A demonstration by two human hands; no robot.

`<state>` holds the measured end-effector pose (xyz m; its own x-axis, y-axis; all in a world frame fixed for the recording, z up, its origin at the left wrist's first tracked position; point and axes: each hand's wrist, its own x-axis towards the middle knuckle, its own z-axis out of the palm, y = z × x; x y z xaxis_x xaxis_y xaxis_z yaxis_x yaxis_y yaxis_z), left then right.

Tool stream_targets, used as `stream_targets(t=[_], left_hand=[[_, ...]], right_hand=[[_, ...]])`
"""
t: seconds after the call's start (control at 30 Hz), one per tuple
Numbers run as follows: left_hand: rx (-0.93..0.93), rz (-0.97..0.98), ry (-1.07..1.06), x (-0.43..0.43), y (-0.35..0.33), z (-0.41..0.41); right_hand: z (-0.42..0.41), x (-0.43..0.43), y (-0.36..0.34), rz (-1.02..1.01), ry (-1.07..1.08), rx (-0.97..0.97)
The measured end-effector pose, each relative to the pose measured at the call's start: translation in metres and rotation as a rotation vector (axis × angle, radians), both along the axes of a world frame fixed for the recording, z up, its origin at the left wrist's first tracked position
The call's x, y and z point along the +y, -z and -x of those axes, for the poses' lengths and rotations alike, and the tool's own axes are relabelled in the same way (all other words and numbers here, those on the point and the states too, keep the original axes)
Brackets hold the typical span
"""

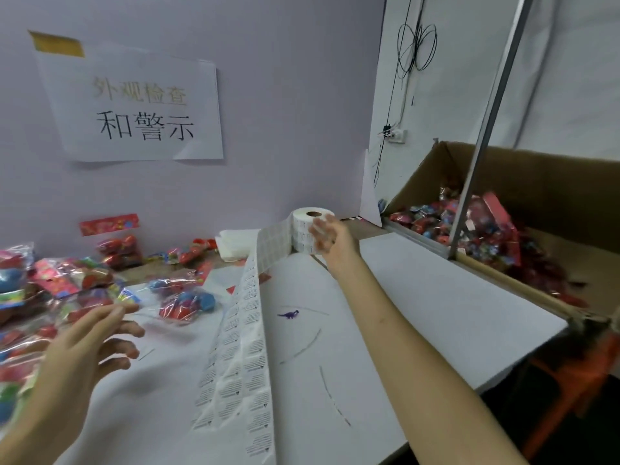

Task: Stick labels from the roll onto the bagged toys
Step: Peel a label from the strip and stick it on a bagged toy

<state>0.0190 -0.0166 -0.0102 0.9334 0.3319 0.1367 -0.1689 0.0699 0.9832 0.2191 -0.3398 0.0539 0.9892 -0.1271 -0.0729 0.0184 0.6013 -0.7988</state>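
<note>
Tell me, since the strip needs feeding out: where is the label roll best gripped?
Grip the roll round its curved wall, from the right. It stands on end, core hole up, and the strip leaves its left side, so keep that free. The right hand is at that side.
</note>
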Motion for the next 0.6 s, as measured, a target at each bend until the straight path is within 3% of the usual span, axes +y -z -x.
stream_targets(t=[0.13,0.27,0.37,0.53,0.6], left_hand=[[0.037,-0.235,-0.118,-0.005,0.006,0.003],[0.096,-0.744,-0.220,-0.011,0.018,0.004],[0.155,-1.023,-0.198,-0.009,0.027,0.004],[0.334,-1.243,-0.053,-0.006,0.034,0.001],[0.386,-1.254,-0.008,-0.008,0.035,0.000]], right_hand=[[0.014,0.048,0.008,0.346,-0.141,-0.094],[0.023,0.101,-0.003,0.732,-0.346,-0.288],[0.025,0.146,-0.002,1.045,-0.435,-0.430],[0.021,0.200,0.020,1.541,-0.636,-0.495],[0.020,0.211,0.035,1.634,-0.684,-0.473]])
